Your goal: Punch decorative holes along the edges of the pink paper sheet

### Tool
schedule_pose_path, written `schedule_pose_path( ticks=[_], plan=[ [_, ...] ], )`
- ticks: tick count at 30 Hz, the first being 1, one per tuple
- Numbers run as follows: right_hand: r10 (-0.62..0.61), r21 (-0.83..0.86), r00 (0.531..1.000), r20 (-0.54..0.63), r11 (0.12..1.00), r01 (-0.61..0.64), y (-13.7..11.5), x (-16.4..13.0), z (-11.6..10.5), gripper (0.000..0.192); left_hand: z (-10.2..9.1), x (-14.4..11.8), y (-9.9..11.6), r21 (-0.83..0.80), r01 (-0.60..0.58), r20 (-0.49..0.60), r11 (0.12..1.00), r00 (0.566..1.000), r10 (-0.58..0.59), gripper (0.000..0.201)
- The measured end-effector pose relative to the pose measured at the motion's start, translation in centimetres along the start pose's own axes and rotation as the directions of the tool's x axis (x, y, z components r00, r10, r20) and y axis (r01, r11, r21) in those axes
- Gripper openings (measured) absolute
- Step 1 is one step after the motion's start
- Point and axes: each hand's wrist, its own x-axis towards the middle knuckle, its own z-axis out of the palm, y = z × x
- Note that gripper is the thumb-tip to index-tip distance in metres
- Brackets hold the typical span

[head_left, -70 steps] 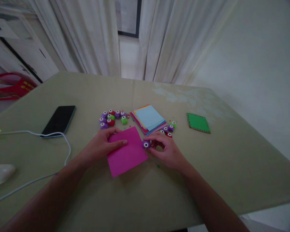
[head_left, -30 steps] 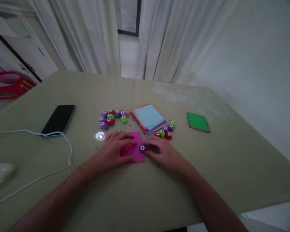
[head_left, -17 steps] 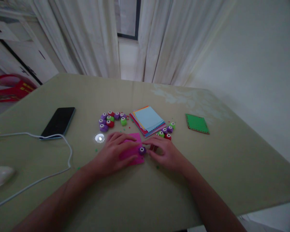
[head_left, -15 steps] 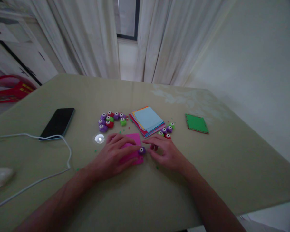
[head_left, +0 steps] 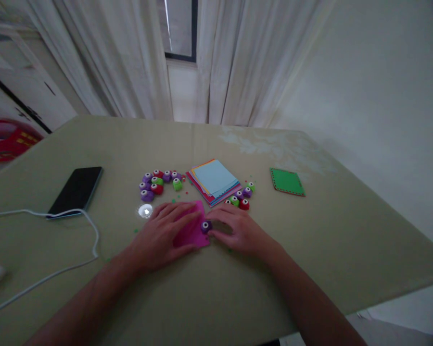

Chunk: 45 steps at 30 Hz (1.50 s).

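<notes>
We pinned the pink paper (head_left: 192,231) flat on the bench (head_left: 310,250) under our spread left hand (head_left: 160,233) while our right hand (head_left: 234,230) gripped the purple punch (head_left: 206,226) at its edge, best pressed squarely.

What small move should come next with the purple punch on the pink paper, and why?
Probably a press straight down on the purple punch with the right hand. The punch already sits on the right edge of the pink paper, the right hand's fingers touch it, and the left hand lies flat on the sheet, pinning it to the table.
</notes>
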Motion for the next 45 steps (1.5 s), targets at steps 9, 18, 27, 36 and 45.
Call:
schedule_pose_path(
  ticks=[9,18,27,36,45],
  plan=[
    [-0.059,0.021,0.998,0.009,0.998,0.058,0.2,0.1,0.3,0.022,0.2,0.2,-0.3,-0.029,0.017,0.129,0.999,0.992,-0.013,0.076],
    [-0.1,-0.006,0.995,0.016,0.995,0.101,0.7,0.0,0.2,0.019,0.3,0.4,-0.6,-0.059,0.006,0.158,0.998,0.987,0.003,0.075],
    [-0.109,-0.015,0.993,0.05,0.994,0.11,1.0,0.1,0.0,0.02,0.5,0.6,-0.8,-0.046,-0.017,0.176,0.999,0.984,0.025,0.079],
    [-0.144,-0.022,0.986,0.078,0.989,0.146,1.1,0.2,-0.4,0.018,0.7,0.7,-0.8,-0.063,-0.016,0.156,0.998,0.987,0.026,0.078],
    [-0.138,0.011,0.988,0.067,0.99,0.138,1.5,0.1,0.0,0.019,0.6,0.7,-0.7,-0.069,-0.004,0.176,0.998,0.984,0.016,0.075]
  ],
)
